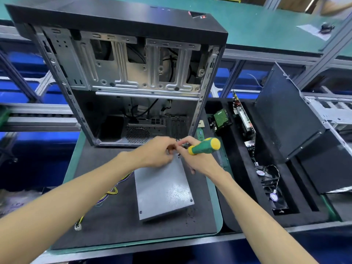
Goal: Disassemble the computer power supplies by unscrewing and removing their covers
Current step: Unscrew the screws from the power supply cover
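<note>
Dark foam matting [106, 221] carries the grey power supply [163, 189], lying flat just below both hands. The right hand [198, 161] grips a green screwdriver [204, 146]; the left hand [156, 153] pinches at something too small to identify beside its tip. If that is a loosened screw, it could slip from the fingers and get lost among the wires [106, 195] under the left wrist.

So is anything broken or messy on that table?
Nothing looks broken. The grey metal power supply box lies flat on the dark foam mat, its coloured wires trailing loosely left. Tiny dark specks, maybe screws, sit by its near right corner. Everything else seems in order.
</note>
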Demonstrator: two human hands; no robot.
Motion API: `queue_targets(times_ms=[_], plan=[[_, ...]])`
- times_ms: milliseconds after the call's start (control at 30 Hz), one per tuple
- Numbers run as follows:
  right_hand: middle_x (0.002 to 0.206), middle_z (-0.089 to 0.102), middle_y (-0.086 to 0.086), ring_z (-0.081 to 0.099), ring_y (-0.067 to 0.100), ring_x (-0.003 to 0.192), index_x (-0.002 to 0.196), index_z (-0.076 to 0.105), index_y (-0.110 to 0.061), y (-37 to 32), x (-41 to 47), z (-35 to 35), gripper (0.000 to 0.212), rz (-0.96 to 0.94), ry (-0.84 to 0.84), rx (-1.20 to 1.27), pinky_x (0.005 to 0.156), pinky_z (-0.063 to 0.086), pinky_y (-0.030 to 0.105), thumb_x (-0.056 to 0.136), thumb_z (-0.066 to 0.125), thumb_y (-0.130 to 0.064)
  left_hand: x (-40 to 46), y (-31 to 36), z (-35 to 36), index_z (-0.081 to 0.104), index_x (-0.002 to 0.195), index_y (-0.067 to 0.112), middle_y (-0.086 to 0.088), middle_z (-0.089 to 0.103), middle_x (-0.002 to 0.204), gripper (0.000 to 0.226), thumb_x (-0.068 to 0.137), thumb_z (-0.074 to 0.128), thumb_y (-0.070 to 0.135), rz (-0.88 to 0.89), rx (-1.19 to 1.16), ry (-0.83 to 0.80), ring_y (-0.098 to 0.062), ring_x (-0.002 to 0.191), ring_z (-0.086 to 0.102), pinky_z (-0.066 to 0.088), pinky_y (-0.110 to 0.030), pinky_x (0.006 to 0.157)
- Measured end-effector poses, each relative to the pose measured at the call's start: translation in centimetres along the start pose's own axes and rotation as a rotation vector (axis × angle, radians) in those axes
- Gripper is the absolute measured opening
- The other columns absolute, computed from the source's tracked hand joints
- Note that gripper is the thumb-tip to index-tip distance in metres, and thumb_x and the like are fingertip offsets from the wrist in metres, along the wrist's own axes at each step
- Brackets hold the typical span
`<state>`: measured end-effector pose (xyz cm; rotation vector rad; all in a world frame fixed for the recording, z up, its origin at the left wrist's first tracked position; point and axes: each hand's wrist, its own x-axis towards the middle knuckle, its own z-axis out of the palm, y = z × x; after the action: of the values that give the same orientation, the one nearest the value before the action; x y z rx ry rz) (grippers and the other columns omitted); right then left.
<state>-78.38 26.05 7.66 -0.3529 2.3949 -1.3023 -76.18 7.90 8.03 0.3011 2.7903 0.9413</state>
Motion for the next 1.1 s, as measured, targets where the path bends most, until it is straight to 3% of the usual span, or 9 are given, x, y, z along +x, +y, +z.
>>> queue_targets(times_ms=[167, 300, 433, 533, 667, 767, 900, 1000, 1100], plan=[[0.046, 0.045, -0.006, 0.038, 0.019, 0.039, 0.09, 0.048, -0.02, 0.2, 0.1, 0.3, 0.024, 0.058, 0.017, 0.12, 0.043, 0.034, 0.026, 0.091, 0.055, 0.002, 0.1, -1.0, 2.7, 0.068, 0.091, 0.026, 0.011, 0.057, 0.08, 0.012, 0.081, 0.069, 0.02, 0.058, -0.002, 0.095, -0.009, 0.075, 0.055, 0.048, -0.029, 0.071], [0.056, 0.039, -0.002, 0.033, 0.016, 0.045, 0.089, 0.047, -0.014, 0.5, 0.2, 0.3, 0.016, 0.088, -0.008, 0.21, 0.04, 0.03, 0.024, 0.095, 0.05, 0.001, 0.2, -0.7, 3.0, 0.061, 0.081, 0.024, 0.007, 0.059, 0.079, 0.009, 0.081, 0.069, 0.02, 0.061, 0.047, 0.131, -0.013, 0.073, 0.055, 0.048, -0.034, 0.068], [0.051, 0.029, -0.007, 0.026, 0.011, 0.041, 0.089, 0.043, -0.016, 0.8, 0.3, -0.8, 0.022, 0.104, -0.008, 0.388, 0.04, 0.021, 0.019, 0.097, 0.051, 0.004, 0.2, -1.2, 2.5, 0.056, 0.1, 0.027, 0.01, 0.063, 0.091, 0.029, 0.08, 0.076, 0.02, -0.071, -0.227, 0.117, 0.004, 0.064, 0.056, 0.041, -0.016, 0.062], [0.051, 0.025, -0.007, 0.022, 0.011, 0.041, 0.089, 0.044, -0.018, 0.7, 0.4, -1.5, 0.024, 0.097, -0.001, 0.483, 0.041, 0.019, 0.019, 0.095, 0.052, 0.004, 0.1, -1.0, 1.7, 0.061, 0.119, 0.027, 0.011, 0.063, 0.109, 0.039, 0.083, 0.076, 0.02, -0.042, -0.284, 0.069, 0.0, 0.066, 0.061, 0.045, -0.013, 0.061], [0.053, 0.022, -0.003, 0.018, 0.012, 0.043, 0.087, 0.043, -0.018, -0.3, 0.4, -1.4, 0.028, 0.093, -0.038, 0.606, 0.04, 0.018, 0.019, 0.096, 0.055, 0.005, -0.2, 0.2, 0.6, 0.073, 0.108, 0.015, -0.01, 0.074, 0.085, 0.018, 0.092, 0.068, 0.008, -0.023, -0.55, -0.004, -0.02, 0.069, 0.072, 0.059, -0.033, 0.065], [0.05, 0.036, -0.001, 0.033, 0.013, 0.041, 0.088, 0.044, -0.016, -1.6, 0.3, -0.9, 0.027, 0.044, -0.065, 0.635, 0.039, 0.031, 0.021, 0.096, 0.061, 0.004, -0.9, -0.1, -0.9, 0.075, 0.092, 0.009, -0.011, 0.073, 0.072, 0.008, 0.093, 0.067, 0.007, -0.045, -0.541, 0.052, -0.019, 0.062, 0.068, 0.06, -0.037, 0.065], [0.065, 0.063, 0.015, 0.068, 0.025, 0.059, 0.089, 0.051, -0.008, -2.6, 0.1, 0.7, 0.021, -0.074, -0.078, 0.537, 0.048, 0.056, 0.032, 0.096, 0.07, -0.003, -3.6, -4.2, -3.5, 0.074, 0.071, 0.015, 0.002, 0.069, 0.057, 0.017, 0.087, 0.073, 0.017, -0.137, -0.21, 0.1, -0.01, 0.051, 0.063, 0.051, -0.02, 0.061], [0.077, 0.073, 0.016, 0.073, 0.028, 0.07, 0.092, 0.054, -0.007, -3.0, 0.0, 3.0, 0.017, -0.057, -0.178, 0.514, 0.053, 0.06, 0.034, 0.096, 0.07, -0.006, -7.2, -8.8, -4.0, 0.075, 0.069, 0.018, 0.011, 0.064, 0.053, 0.015, 0.083, 0.077, 0.013, -0.325, -0.062, 0.174, 0.003, 0.05, 0.057, 0.04, -0.008, 0.054], [0.086, 0.077, 0.016, 0.074, 0.026, 0.069, 0.097, 0.057, -0.009, -3.3, -0.1, 5.8, 0.014, 0.024, -0.264, 0.502, 0.057, 0.062, 0.035, 0.092, 0.069, -0.005, -10.4, -11.8, -2.3, 0.073, 0.074, 0.023, 0.017, 0.064, 0.06, 0.015, 0.082, 0.076, 0.012, -0.499, -0.034, 0.2, 0.002, 0.058, 0.059, 0.044, -0.016, 0.062]])
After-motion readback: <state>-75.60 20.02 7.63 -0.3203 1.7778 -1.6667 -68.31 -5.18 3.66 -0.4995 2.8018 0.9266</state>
